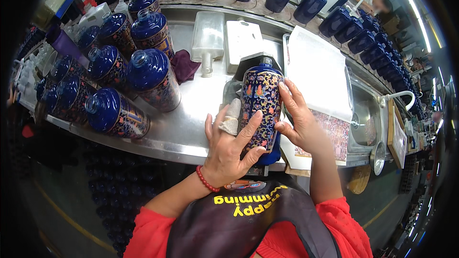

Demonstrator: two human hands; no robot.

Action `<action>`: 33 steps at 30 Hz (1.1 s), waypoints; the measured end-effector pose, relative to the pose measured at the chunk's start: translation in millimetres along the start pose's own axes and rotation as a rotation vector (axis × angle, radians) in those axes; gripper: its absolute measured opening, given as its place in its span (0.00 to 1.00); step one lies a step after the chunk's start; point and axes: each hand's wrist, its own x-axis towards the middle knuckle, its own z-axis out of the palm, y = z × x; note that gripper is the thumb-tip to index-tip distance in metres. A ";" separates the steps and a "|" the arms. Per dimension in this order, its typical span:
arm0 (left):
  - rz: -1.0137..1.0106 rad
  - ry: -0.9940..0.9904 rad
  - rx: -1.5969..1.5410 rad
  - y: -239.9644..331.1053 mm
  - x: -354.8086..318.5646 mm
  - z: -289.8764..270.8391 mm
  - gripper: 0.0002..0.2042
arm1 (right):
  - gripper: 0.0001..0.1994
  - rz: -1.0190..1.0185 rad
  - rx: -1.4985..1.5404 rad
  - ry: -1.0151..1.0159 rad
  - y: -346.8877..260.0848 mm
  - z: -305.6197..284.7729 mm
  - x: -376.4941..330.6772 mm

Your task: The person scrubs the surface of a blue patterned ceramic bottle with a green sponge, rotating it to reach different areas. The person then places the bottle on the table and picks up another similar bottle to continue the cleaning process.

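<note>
A dark blue ceramic bottle (261, 100) with a colourful patterned band lies tilted over the steel table's front edge, neck pointing away. My left hand (229, 145) grips its lower left side, thumb across the pattern; one finger wears a white wrap. My right hand (299, 119) presses flat fingers on the bottle's right side. A red bead bracelet (206, 179) circles my left wrist.
Several decorated blue bottles (153, 79) stand at the left of the steel table (181, 134). Two white flat bottles (208, 36) lie behind, beside a maroon cloth (184, 65). A sheet of patterned decals (330, 129) lies at right near a sink (366, 124). Plain blue bottles (334, 21) line the far shelf.
</note>
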 end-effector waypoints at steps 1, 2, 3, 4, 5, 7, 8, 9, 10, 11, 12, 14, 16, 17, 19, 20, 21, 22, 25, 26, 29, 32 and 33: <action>-0.001 -0.001 0.000 -0.5 -0.9 0.2 0.33 | 0.41 0.000 -0.007 -0.004 -0.7 -0.5 0.2; -0.004 -0.005 0.000 -1.0 -1.9 0.3 0.33 | 0.41 0.001 -0.014 -0.009 -1.5 -1.1 0.3; -0.006 -0.004 -0.003 -1.7 -2.9 0.3 0.33 | 0.41 -0.002 -0.012 -0.012 -2.3 -1.8 0.6; -0.007 -0.014 0.003 -2.3 -3.9 0.3 0.34 | 0.41 -0.004 -0.011 -0.015 -3.1 -2.5 1.0; -0.006 -0.019 0.007 -3.1 -5.0 0.1 0.34 | 0.41 -0.007 -0.011 -0.017 -3.8 -3.2 1.5; 0.004 -0.010 -0.001 -5.3 -6.4 -0.3 0.35 | 0.41 0.009 0.009 -0.026 -5.1 -4.5 3.2; 0.013 0.003 -0.013 -6.8 -6.6 -0.7 0.36 | 0.41 0.018 0.021 -0.032 -5.8 -4.9 4.3; 0.020 0.020 -0.026 -8.1 -6.9 -1.0 0.36 | 0.41 -0.001 -0.004 -0.007 -6.2 -5.2 5.7; 0.014 0.034 -0.040 -9.2 -7.4 -1.2 0.37 | 0.41 -0.015 -0.026 0.016 -6.7 -5.4 6.8; 0.013 0.061 -0.061 -10.8 -7.2 -1.2 0.38 | 0.41 -0.019 -0.040 0.041 -7.1 -5.6 8.4; -0.010 0.032 -0.064 -13.2 -6.9 -1.3 0.43 | 0.41 0.008 -0.038 0.035 -7.7 -5.8 9.1; -0.060 0.026 -0.093 -16.2 -7.1 0.0 0.45 | 0.41 0.023 -0.054 0.024 -8.9 -6.2 11.0; -0.072 -0.006 -0.080 -17.2 -10.6 0.1 0.50 | 0.41 0.021 -0.115 0.015 -10.8 -6.7 12.2; -0.067 -0.015 -0.062 -17.1 -12.3 1.0 0.52 | 0.40 0.019 -0.133 0.028 -11.8 -7.0 12.0; -0.066 -0.051 -0.007 -15.9 -14.9 2.2 0.56 | 0.40 -0.014 -0.139 0.037 -14.6 -6.9 12.8; -0.086 -0.073 0.018 -15.4 -15.0 1.3 0.59 | 0.39 -0.005 -0.154 0.018 -16.3 -6.4 14.1; -0.102 -0.075 0.014 -13.9 -15.3 2.6 0.60 | 0.38 -0.004 -0.168 0.013 -17.6 -5.8 14.0; -0.113 -0.066 0.015 -12.4 -13.7 3.5 0.60 | 0.38 -0.007 -0.188 -0.001 -19.5 -5.1 15.4; -0.148 -0.054 -0.001 -10.2 -8.0 4.5 0.60 | 0.37 0.006 -0.167 -0.003 -23.8 -2.1 18.2; -0.155 -0.047 -0.004 -9.7 -6.2 4.5 0.60 | 0.37 0.003 -0.153 -0.005 -24.5 -1.5 19.2; -0.171 -0.048 -0.022 -9.8 -3.9 2.8 0.57 | 0.37 0.010 -0.180 -0.014 -25.4 0.2 21.8; -0.166 -0.047 -0.040 -10.8 -5.1 1.6 0.55 | 0.37 0.028 -0.127 -0.013 -24.4 1.4 22.1; -0.166 -0.047 -0.040 -11.1 -5.6 1.4 0.55 | 0.38 0.030 -0.122 -0.016 -23.9 1.5 21.7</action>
